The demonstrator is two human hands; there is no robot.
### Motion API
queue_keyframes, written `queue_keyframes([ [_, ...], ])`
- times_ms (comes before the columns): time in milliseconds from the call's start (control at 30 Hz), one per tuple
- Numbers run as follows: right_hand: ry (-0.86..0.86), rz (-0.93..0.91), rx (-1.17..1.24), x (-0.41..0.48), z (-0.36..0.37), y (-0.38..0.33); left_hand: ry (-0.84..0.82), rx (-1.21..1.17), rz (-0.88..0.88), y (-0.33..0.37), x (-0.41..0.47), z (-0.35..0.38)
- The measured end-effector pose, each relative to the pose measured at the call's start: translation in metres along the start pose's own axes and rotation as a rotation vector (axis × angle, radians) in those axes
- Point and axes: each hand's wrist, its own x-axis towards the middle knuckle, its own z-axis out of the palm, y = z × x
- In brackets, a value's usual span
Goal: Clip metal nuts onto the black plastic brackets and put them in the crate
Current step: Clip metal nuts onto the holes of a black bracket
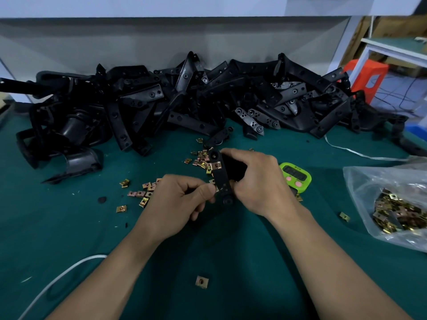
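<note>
The right hand grips the long black plastic bracket above the green counter. The left hand pinches a small brass-coloured metal clip nut against its edge. The bracket looks light and stiff, best held mid-body.

green timer, white cable, orange stool

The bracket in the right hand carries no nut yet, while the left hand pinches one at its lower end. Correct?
No. The head view shows one nut already clipped on the bracket in the right hand; the left hand pinches a second nut at its lower end.
</note>
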Motion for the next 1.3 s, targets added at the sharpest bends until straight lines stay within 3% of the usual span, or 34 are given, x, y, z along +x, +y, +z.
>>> queue_keyframes([
  [133,-0.026,-0.019,-0.005,-0.001,0.003,-0.001,-0.047,0.013,-0.021,0.0,-0.001,0.0],
  [400,0.046,-0.07,-0.024,-0.005,0.014,-0.002,0.044,0.022,-0.031,0.002,-0.004,0.01],
  [733,0.03,-0.004,0.068,-0.002,0.02,-0.002,0.261,-0.367,-0.094,0.007,0.001,0.008],
  [933,0.047,0.028,0.09,-0.003,0.02,-0.004,0.192,-0.263,-0.047,0.005,0.001,0.004],
  [1100,0.054,0.052,0.052,-0.003,0.02,-0.003,0.305,-0.207,-0.05,0.007,0.002,0.006],
  [1300,0.059,0.085,-0.014,-0.005,0.021,-0.003,0.329,-0.13,-0.042,0.009,-0.003,0.012],
])
